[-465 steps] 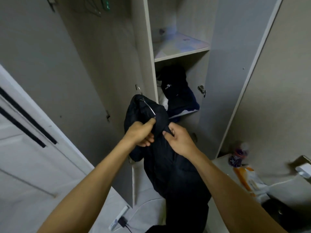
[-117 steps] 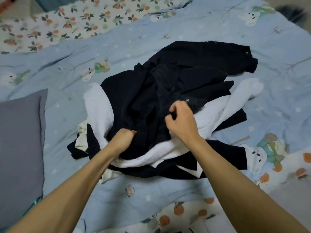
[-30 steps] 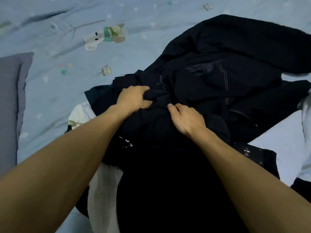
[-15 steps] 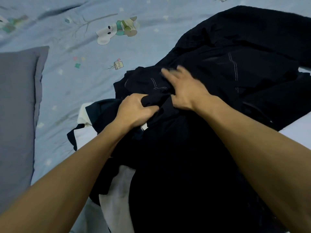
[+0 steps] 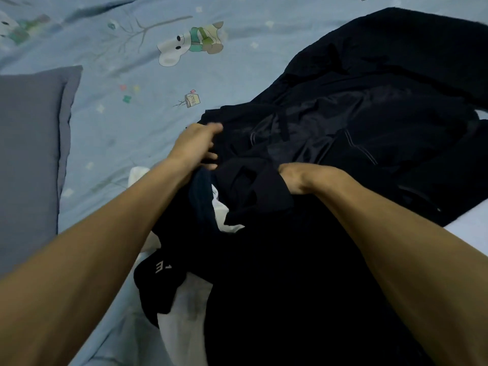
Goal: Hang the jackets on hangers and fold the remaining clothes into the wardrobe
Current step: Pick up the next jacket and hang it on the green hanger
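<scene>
The left hand (image 5: 196, 146) sits at the centre of the frame on the edge of the heap of dark clothes (image 5: 343, 154), its fingers blurred and loosely curled against the black fabric; whether they have any of it pinched, I cannot tell. Just to the right, the right hand (image 5: 303, 178) is dug into the pile, fingers hidden under a black fold that wraps over them, so it appears to grip that cloth. White garments (image 5: 182, 328) poke out beneath, lower centre. Everything lies on a blue cartoon-print bedsheet (image 5: 132, 101), with a grey pillow (image 5: 29, 159) at the left edge.
</scene>
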Motion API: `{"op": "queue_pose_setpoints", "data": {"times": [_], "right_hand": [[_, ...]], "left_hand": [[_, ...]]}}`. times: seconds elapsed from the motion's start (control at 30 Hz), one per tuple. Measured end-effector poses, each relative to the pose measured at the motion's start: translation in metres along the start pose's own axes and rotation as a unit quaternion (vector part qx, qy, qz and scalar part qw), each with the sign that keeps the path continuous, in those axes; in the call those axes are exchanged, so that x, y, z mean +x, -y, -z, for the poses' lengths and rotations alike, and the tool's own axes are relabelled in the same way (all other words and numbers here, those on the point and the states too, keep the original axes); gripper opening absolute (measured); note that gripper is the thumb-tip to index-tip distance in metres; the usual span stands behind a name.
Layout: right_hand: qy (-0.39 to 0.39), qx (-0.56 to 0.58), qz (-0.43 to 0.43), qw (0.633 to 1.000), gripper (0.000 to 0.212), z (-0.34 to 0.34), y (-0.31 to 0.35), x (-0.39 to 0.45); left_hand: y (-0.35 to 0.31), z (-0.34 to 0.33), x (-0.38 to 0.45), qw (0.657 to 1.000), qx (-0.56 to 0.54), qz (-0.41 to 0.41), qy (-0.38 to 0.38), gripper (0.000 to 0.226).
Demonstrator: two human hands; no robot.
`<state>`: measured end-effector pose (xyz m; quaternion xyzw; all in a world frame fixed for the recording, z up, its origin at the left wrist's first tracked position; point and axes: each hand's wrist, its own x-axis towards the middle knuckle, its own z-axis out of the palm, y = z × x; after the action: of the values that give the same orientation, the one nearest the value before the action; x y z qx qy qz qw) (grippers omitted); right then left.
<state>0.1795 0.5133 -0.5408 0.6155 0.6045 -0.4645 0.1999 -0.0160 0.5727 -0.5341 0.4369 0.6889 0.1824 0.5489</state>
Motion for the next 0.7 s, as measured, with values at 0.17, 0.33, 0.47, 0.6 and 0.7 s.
{"op": "queue_pose_setpoints", "data": {"times": [0.17, 0.33, 0.47, 0.6, 0.7], "right_hand": [[-0.039, 0.023, -0.048, 0.998, 0.035, -0.015, -0.010, 0.014], [-0.170, 0.092, -0.051, 0.980, 0.033, -0.025, -0.025, 0.021], [-0.263, 0.113, -0.025, 0.958, 0.035, -0.026, -0.026, 0.024], [-0.352, 0.100, 0.031, 0.930, 0.043, -0.010, -0.022, 0.028], [-0.403, 0.115, 0.012, 0.908, 0.046, 0.012, -0.016, 0.039]], "left_hand": [[0.019, -0.017, 0.050, 0.937, 0.340, -0.048, -0.065, 0.075], [0.035, -0.025, 0.074, 0.922, 0.383, 0.025, -0.056, 0.070], [0.049, -0.011, 0.071, 0.960, 0.260, -0.086, -0.060, 0.019], [0.050, -0.012, 0.066, 0.977, 0.169, -0.080, -0.105, 0.054], [0.048, -0.009, 0.085, 0.966, 0.207, -0.101, -0.120, 0.061]]}}
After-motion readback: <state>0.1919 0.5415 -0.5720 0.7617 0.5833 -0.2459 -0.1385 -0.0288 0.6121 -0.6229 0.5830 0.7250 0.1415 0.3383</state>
